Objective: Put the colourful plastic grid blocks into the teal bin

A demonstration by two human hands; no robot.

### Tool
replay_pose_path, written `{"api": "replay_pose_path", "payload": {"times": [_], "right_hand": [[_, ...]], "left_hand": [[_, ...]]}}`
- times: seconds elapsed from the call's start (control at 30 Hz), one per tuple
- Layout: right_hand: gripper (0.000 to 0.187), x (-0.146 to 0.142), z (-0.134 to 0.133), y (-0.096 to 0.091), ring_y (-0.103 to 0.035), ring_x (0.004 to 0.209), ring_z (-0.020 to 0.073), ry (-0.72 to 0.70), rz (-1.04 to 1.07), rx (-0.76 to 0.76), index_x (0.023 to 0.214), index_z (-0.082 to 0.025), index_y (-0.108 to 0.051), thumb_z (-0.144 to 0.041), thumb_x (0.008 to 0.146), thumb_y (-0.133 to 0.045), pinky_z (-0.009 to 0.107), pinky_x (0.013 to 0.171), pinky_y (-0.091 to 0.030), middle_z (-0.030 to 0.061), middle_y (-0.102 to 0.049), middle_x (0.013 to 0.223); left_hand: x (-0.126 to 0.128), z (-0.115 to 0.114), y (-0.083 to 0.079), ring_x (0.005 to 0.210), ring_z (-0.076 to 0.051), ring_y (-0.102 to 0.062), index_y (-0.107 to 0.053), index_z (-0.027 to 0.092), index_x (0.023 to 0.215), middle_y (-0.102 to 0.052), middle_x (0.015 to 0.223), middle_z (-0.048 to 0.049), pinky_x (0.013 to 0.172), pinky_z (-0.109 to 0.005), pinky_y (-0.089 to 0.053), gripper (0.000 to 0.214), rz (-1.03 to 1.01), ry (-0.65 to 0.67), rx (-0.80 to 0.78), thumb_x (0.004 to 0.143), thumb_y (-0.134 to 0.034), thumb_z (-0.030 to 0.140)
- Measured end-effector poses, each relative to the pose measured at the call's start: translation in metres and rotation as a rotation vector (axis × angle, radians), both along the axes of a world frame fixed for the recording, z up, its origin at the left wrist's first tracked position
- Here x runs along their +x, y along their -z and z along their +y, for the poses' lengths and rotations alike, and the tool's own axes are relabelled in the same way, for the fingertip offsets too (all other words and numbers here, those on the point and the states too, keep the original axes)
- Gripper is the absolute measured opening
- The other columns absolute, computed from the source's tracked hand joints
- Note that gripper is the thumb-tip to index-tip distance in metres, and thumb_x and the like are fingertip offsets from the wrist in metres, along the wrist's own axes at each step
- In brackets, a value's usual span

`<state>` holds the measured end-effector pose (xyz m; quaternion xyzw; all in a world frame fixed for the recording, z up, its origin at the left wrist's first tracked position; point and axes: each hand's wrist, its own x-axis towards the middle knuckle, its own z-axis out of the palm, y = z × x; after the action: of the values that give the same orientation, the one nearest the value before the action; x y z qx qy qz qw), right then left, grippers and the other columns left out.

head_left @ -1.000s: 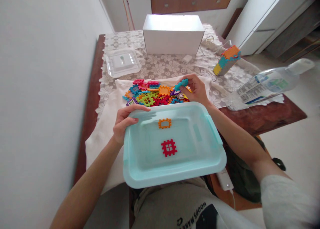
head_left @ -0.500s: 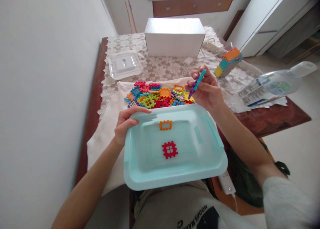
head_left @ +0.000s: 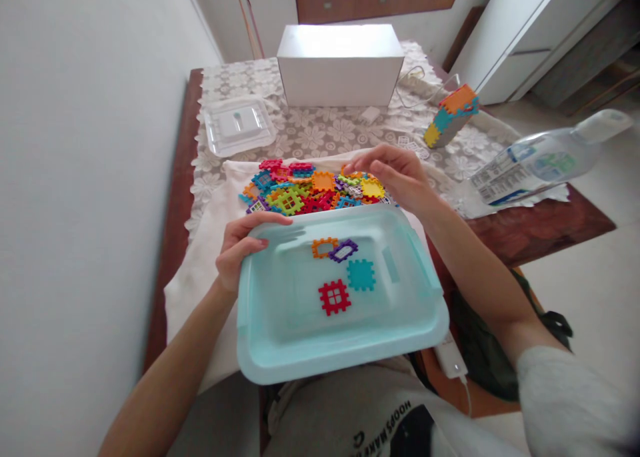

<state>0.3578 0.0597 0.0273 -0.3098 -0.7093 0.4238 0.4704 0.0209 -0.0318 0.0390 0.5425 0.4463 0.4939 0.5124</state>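
Observation:
My left hand point(head_left: 245, 247) grips the upper left corner of a pale turquoise plastic tub point(head_left: 280, 337), fingers over its rim. In the tub lie an orange frame piece point(head_left: 319, 252), a purple frame piece point(head_left: 332, 255), a solid teal square piece point(head_left: 361, 274) and a red window piece point(head_left: 327, 302). Beyond the far rim is a heap of colourful interlocking plastic pieces point(head_left: 290, 200) on a white cloth. Over the right side of that heap hovers my right hand point(head_left: 397, 174), fingers stretched out and apart, with nothing visible in it.
At the back stands a white box point(head_left: 340, 80), with a clear plastic lid point(head_left: 239, 127) to its left. A built block of joined pieces point(head_left: 450, 117) is at the right, near a large clear bottle point(head_left: 540, 160). A lace tablecloth point(head_left: 320, 134) covers the table.
My right hand has let go of the teal and purple pieces, which now lie in the tub beside the orange and red ones. Its fingers have opened. My left hand still holds the rim.

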Motion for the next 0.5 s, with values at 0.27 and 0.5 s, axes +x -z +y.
{"api": "replay_pose_path", "payload": {"times": [0.27, 0.5], "right_hand": [[0.052, 0.004, 0.034, 0.058, -0.066, 0.155, 0.0408, 0.082, -0.691, 0.203, 0.147, -0.033, -0.08, -0.052, 0.099, -0.087, 0.067, 0.133, -0.049, 0.0121, -0.072, 0.164], [0.035, -0.002, 0.031, 0.053, -0.076, 0.139, 0.0325, 0.028, -0.523, 0.353, 0.139, -0.029, -0.082, -0.033, 0.106, -0.074, 0.052, 0.122, -0.059, 0.0095, -0.082, 0.148]], "left_hand": [[0.001, 0.002, 0.001, 0.092, -0.03, -0.076, -0.094, 0.022, 0.089, -0.089, 0.097, -0.0074, 0.08, -0.035, -0.059, 0.034, 0.01, -0.018, 0.005, 0.067, -0.067, 0.028], [0.001, 0.001, 0.003, 0.093, -0.031, -0.077, -0.09, 0.021, 0.084, -0.088, 0.1, -0.0088, 0.081, -0.037, -0.061, 0.026, 0.012, -0.022, 0.033, 0.071, -0.069, 0.031]]}}
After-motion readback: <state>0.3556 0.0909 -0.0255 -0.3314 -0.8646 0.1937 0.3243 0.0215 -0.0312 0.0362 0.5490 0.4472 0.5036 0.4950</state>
